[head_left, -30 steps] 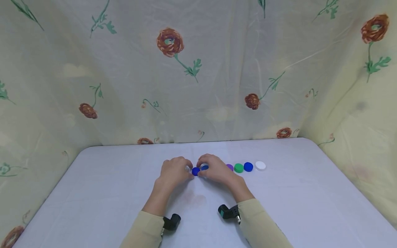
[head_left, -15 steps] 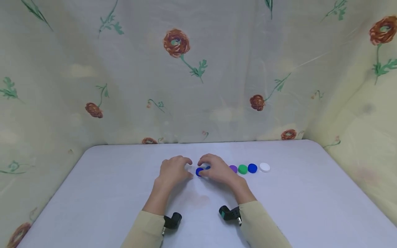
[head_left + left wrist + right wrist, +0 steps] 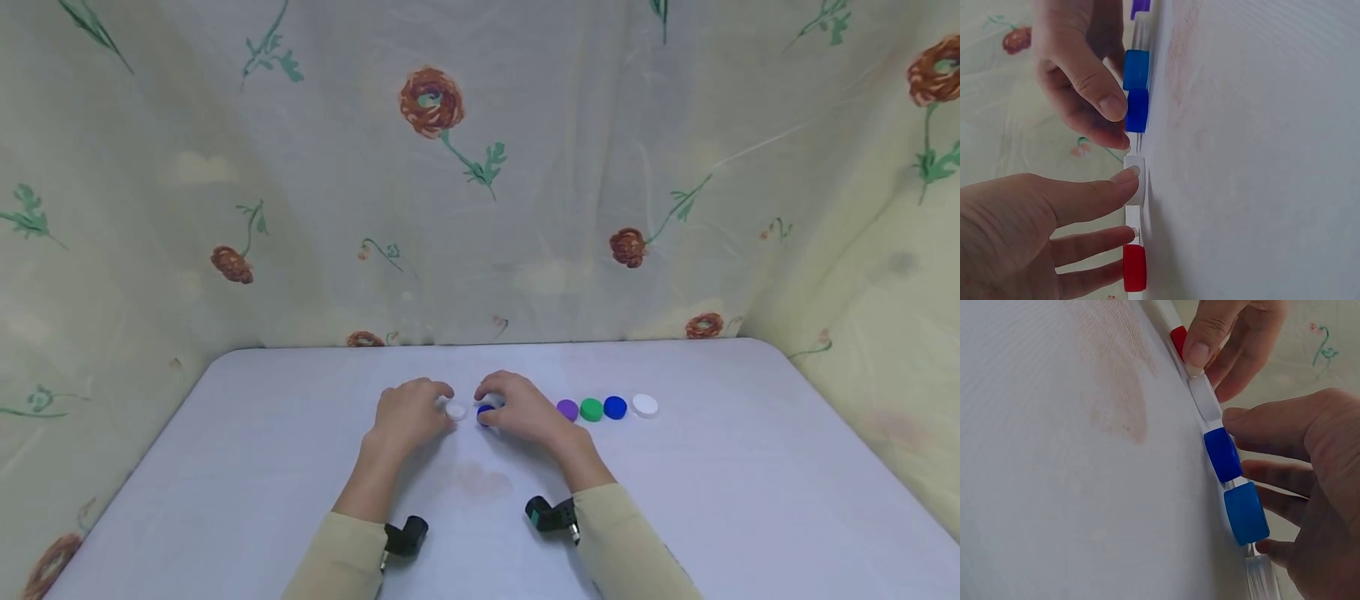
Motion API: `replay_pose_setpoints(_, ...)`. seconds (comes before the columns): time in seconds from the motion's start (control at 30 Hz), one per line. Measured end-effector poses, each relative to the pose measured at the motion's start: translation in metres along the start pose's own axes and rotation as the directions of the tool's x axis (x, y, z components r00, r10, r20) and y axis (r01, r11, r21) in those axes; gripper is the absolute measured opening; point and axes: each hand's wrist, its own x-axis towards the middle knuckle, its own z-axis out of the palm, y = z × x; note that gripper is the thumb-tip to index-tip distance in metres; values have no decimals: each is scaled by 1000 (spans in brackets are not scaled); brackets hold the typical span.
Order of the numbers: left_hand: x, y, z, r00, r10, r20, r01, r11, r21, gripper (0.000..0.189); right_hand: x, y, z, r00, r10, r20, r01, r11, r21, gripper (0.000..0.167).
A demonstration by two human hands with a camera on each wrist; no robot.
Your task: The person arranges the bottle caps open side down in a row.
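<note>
Bottle caps stand in a row on the white table. My left hand (image 3: 408, 412) is around a white cap (image 3: 455, 412), its thumb tip at the near edge and its index fingertip beyond the far side. A red cap (image 3: 1135, 268) lies by that hand's other fingers, hidden in the head view. My right hand (image 3: 525, 408) is over a dark blue cap (image 3: 1222, 454), with the thumb tip at its edge and the fingers loosely extended behind the row. Beside the dark blue cap is a lighter blue cap (image 3: 1246, 513), near the right fingers.
Further right in the row are a purple cap (image 3: 567, 409), a green cap (image 3: 592, 409), another blue cap (image 3: 615, 407) and a second white cap (image 3: 645, 406). A ridged translucent piece (image 3: 1261, 578) sits past the lighter blue cap. Flowered cloth (image 3: 525, 167) hangs behind the table.
My left hand has moved left, away from the dark blue cap, and the white cap now shows between the hands. The right hand stays almost in place. The head view has shifted slightly right-to-left.
</note>
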Motion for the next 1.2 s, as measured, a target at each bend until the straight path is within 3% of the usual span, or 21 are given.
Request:
replay_pose_setpoints(0.33,-1,-4,4,1000,9,-4,-9,1000,-4,36,8,2,14,998,-67,-2,67,998,-2,24)
replay_pose_setpoints(0.7,3,2,5,999,36,-29,-35,999,36,28,10,-7,16,992,-126,-11,124,985,-117,25)
replay_pose_setpoints(1.2,3,7,3,997,68,-48,-66,996,53,27,9,-11,12,995,-94,35,96,993,-65,25)
